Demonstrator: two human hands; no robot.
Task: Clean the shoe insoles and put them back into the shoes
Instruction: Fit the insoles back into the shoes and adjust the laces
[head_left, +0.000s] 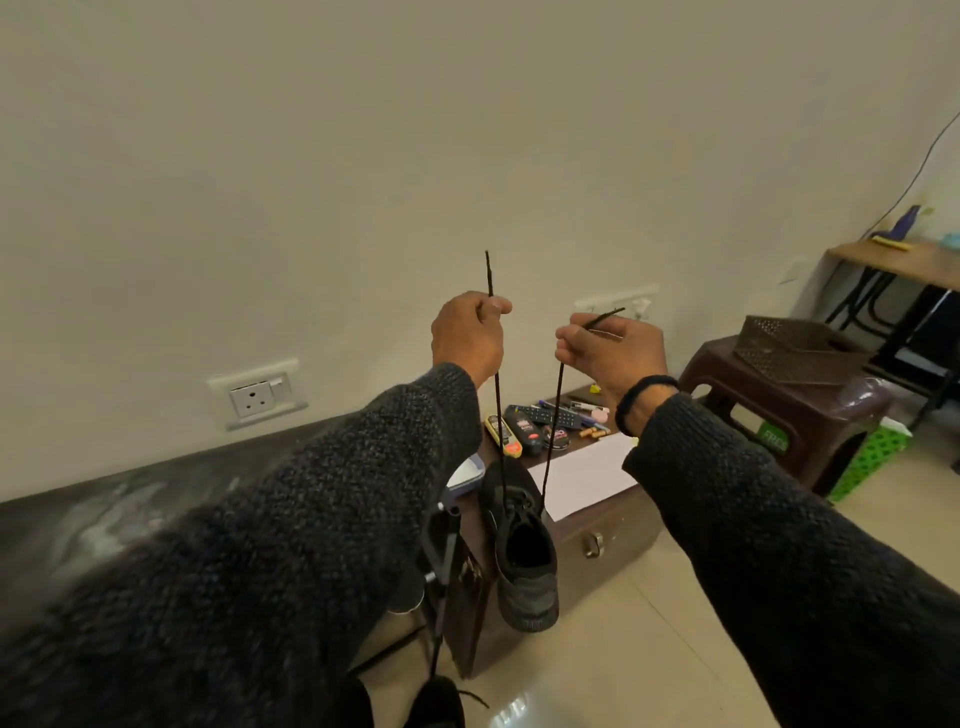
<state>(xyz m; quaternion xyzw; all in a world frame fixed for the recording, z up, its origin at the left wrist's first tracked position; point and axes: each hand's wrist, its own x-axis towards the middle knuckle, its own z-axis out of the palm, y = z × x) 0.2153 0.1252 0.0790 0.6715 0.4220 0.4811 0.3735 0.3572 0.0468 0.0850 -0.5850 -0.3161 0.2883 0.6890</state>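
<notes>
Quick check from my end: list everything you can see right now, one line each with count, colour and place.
shoe: one, black, hanging in the air by its laces
laces: two ends, black, running from the shoe up into the hands
low cabinet: one, dark brown, behind the shoe
paper: one sheet, white, on the cabinet top
remotes and small items: several, mixed colours, at the back of the cabinet top
stool: one, dark brown, right of the cabinet
basket: one, brown, on the stool
wall socket: one, white, on the wall at left
left hand: grips one lace end
right hand: grips the other lace end
</notes>
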